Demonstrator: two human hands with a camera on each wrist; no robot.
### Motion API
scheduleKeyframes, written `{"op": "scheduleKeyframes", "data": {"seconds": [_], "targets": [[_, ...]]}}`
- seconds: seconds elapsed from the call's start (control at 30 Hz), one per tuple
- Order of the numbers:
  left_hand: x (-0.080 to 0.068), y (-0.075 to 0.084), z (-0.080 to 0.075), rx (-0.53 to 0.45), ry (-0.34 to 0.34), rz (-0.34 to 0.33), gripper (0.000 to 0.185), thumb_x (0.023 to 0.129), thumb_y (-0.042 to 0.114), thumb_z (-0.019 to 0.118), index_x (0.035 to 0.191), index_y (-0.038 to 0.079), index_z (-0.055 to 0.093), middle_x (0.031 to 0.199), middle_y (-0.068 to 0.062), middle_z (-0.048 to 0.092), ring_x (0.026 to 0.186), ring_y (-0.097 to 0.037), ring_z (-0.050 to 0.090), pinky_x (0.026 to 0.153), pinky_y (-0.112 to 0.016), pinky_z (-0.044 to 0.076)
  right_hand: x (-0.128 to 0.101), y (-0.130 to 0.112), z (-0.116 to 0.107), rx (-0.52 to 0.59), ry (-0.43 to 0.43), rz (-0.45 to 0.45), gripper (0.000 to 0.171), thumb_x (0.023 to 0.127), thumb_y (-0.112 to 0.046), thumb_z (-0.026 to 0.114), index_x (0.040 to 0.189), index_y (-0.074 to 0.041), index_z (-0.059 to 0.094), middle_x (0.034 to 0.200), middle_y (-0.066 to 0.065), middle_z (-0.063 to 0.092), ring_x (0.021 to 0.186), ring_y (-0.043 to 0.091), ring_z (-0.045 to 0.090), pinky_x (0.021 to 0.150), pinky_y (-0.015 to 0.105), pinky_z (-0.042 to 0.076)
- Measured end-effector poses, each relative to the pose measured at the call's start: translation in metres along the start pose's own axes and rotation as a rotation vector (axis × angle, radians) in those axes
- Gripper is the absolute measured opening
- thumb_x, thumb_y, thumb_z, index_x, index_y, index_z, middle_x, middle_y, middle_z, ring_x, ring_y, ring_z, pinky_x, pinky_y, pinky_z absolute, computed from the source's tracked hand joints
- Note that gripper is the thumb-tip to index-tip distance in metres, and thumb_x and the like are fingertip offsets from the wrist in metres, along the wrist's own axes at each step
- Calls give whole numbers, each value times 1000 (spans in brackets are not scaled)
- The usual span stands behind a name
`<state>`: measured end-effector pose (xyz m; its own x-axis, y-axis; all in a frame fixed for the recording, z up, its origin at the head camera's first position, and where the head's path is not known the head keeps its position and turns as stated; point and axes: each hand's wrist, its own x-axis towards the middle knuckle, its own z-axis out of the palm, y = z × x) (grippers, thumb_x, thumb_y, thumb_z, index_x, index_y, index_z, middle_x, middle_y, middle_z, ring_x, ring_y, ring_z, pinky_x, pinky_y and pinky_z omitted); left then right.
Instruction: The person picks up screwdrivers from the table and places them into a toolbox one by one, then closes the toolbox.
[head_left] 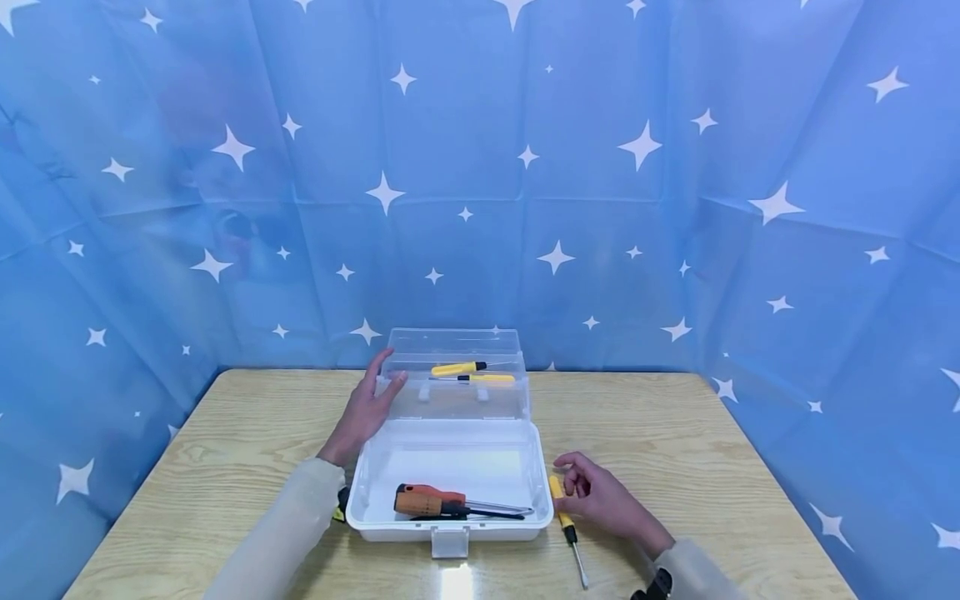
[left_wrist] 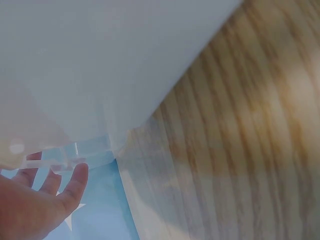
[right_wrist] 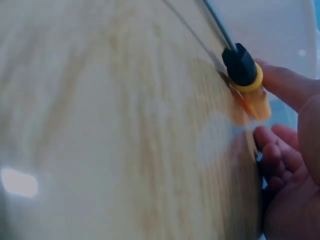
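Note:
My left hand (head_left: 364, 415) grips the left edge of the raised clear lid (head_left: 457, 403) of a white toolbox (head_left: 450, 533), thumb in front and fingers behind. In the left wrist view its fingers (left_wrist: 79, 182) show beside the clear plastic. A yellow-handled screwdriver (head_left: 564, 515) lies on the table against the box's right side, its tip toward me. My right hand (head_left: 606, 500) is beside it, the thumb touching the yellow handle (right_wrist: 257, 102). The other fingers of that hand are bent loosely, apart from the handle.
Inside the box lie screwdrivers with orange (head_left: 417, 503) and red (head_left: 431, 492) handles. Two yellow-handled tools (head_left: 491, 378) rest in the lid. Something black and yellow (head_left: 341, 505) shows by the left sleeve. A starry blue curtain (head_left: 480, 167) surrounds the wooden table (head_left: 645, 408).

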<state>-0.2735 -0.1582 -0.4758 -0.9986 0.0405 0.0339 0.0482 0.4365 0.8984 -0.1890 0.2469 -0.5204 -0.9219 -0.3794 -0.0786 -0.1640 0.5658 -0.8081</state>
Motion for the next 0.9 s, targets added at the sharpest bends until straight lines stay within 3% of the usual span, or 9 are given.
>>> {"op": "scheduleKeyframes", "data": {"seconds": [0.27, 0.53, 0.67, 0.9], "targets": [[0, 0, -1, -11, -11, -5, 77, 91, 73, 44, 156, 43, 14, 167, -8, 11, 149, -44, 19, 109, -71, 25, 1, 2, 1, -33, 47, 31, 59, 82, -28, 81, 130, -9, 52, 84, 0, 57, 67, 9, 49, 58, 21, 42], [0, -1, -1, -5, -5, 8, 78, 92, 73, 44, 157, 42, 15, 166, -9, 13, 149, -43, 19, 110, -71, 24, 0, 1, -1, 19, 49, -3, 47, 88, -6, 71, 130, 0, 51, 82, 0, 58, 68, 7, 51, 59, 19, 43], [0, -2, 0, 3, 3, 14, 79, 91, 74, 44, 157, 41, 15, 166, -9, 13, 149, -43, 19, 110, -71, 24, 1, 1, -4, 21, 41, -15, 43, 89, -8, 69, 127, 3, 56, 83, 1, 60, 69, 7, 52, 59, 20, 44], [1, 0, 1, -4, 4, -17, 79, 91, 74, 44, 157, 42, 14, 166, -8, 13, 148, -43, 21, 109, -71, 26, 3, 1, -8, 2, 14, -19, 37, 91, -9, 66, 127, 0, 62, 88, 0, 61, 73, 7, 53, 62, 21, 46]]}}
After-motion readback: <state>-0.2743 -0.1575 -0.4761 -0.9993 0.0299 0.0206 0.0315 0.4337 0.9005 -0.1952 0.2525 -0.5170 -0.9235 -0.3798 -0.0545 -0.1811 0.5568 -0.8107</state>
